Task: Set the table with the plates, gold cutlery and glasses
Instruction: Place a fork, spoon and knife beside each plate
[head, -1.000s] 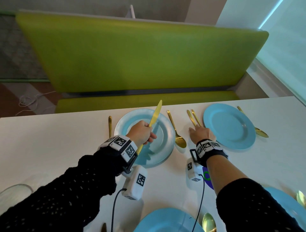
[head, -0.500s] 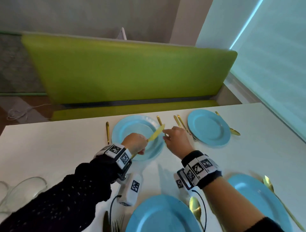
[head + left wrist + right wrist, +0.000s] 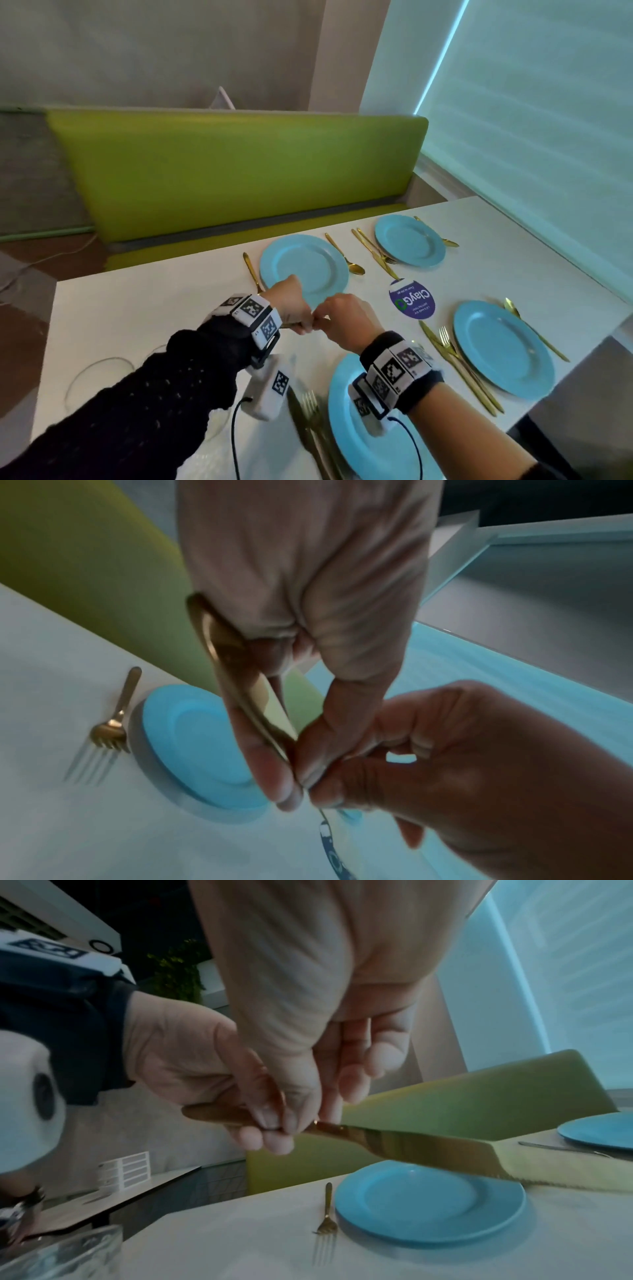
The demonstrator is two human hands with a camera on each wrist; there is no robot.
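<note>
My left hand (image 3: 298, 315) grips the handle of a gold knife (image 3: 411, 1146), held above the table at the near edge of the far left blue plate (image 3: 308, 267). My right hand (image 3: 337, 317) meets it and pinches the same knife where handle and blade join. In the right wrist view the blade points right over that plate (image 3: 428, 1202). In the left wrist view the knife (image 3: 240, 685) runs down through my left hand's fingers (image 3: 270, 772) to my right hand (image 3: 462, 750). In the head view both hands hide most of the knife.
Three more blue plates lie at the far right (image 3: 409, 245), near right (image 3: 503, 346) and near me (image 3: 346, 421), each with gold cutlery beside it. A gold fork (image 3: 251, 270) and spoon (image 3: 346, 255) flank the far left plate. Clear glasses (image 3: 99, 377) stand left. A purple sticker (image 3: 412, 299) marks the table; a green bench (image 3: 239, 171) lies behind.
My right hand left the cutlery beside the far right plate and came left to pinch the knife. My left hand drew the knife back from over the far left plate.
</note>
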